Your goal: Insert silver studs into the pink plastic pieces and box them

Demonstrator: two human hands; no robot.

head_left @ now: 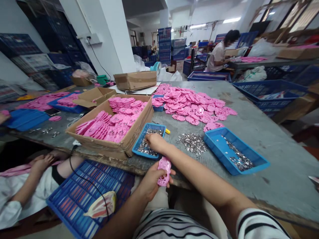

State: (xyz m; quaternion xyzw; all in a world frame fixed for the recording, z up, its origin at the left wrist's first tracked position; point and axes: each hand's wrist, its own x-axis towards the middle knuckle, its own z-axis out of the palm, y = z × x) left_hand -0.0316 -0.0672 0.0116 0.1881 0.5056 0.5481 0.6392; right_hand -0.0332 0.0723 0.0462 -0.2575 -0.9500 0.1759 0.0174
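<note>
My left hand (152, 179) is closed around a pink plastic piece (164, 171) with small holes, held at the table's front edge. Above it, my right hand (157, 143) reaches into a small blue tray (135, 148) of little metal parts (145, 146); its fingertips are down among the parts, and what they pinch is too small to make out. Left of that tray stands a cardboard box (119, 146) with rows of stacked pink pieces (99, 127). A loose heap of metal parts (192, 143) lies to the right of my right hand.
Behind the hands spreads a pile of pink pieces (194, 103). Another blue tray (214, 149) with metal parts is at the right. A yellow-handled tool (167, 131) touches the small tray. Blue crate (87, 199) below left; one person (32, 179) sits left, another (216, 58) behind.
</note>
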